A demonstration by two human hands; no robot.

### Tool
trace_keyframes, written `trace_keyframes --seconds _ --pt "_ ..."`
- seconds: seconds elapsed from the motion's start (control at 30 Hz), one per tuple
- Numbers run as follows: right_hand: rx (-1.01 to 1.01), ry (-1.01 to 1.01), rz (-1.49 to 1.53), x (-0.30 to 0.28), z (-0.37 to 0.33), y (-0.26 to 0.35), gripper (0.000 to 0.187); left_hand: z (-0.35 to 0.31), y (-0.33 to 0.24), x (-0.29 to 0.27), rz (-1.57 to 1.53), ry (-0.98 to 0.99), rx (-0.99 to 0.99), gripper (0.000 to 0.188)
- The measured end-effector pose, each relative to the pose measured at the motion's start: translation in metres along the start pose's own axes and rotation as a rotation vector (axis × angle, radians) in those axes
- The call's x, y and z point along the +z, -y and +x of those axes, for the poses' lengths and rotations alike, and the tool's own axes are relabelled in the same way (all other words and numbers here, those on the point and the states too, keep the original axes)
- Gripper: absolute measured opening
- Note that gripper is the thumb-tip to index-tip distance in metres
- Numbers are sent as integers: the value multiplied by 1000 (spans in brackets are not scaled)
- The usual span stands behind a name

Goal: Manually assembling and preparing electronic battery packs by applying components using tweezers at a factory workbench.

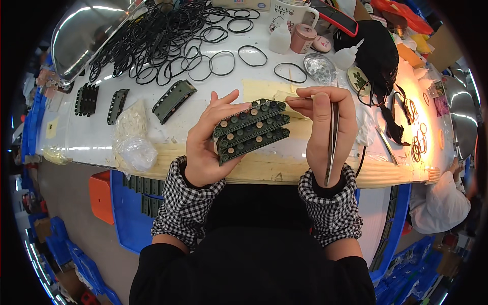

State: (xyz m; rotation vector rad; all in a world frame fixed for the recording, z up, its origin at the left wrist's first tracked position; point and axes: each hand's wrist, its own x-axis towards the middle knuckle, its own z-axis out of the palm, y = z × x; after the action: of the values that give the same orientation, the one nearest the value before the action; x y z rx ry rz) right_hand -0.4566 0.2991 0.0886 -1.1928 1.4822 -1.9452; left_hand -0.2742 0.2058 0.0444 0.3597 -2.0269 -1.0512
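Observation:
My left hand (199, 145) is closed around a stack of dark green curved strips (251, 138) with rows of small round wheels, some tan and some dark green. It holds the stack above the table's front edge, wheels facing up. My right hand (333, 119) is closed, with metal tweezers (333, 140) lying along its palm toward the wrist. Its thumb and fingertips also pinch something thin by the stack's upper right corner, too small to make out. Farther left on the table lie three similar green pieces, the nearest one (174, 101) being the largest.
A heap of black rubber rings (162, 38) covers the back left. A clear plastic bag (134, 142) lies at the front left. Behind my right hand stand a white mug (287, 15), a small squeeze bottle (280, 39) and a pink jar (303, 38). Blue trays (127, 223) sit below the table.

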Motion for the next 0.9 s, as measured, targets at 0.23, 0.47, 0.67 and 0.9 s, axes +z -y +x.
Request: trace_keyframes --seconds 0.23,0.47,0.67,0.9 --pt "34 -23 72 5 0 -2 11 0 0 2 -7 -25 -16 53" --pt "58 -60 85 3 2 -1 11 -1 1 1 2 -28 -16 54" --pt "-253 -131 -556 -21 11 -16 8 -1 4 2 -20 -48 -3 55" --pt "-462 -47 -859 -28 11 -21 9 0 1 1 -56 -35 -11 52"
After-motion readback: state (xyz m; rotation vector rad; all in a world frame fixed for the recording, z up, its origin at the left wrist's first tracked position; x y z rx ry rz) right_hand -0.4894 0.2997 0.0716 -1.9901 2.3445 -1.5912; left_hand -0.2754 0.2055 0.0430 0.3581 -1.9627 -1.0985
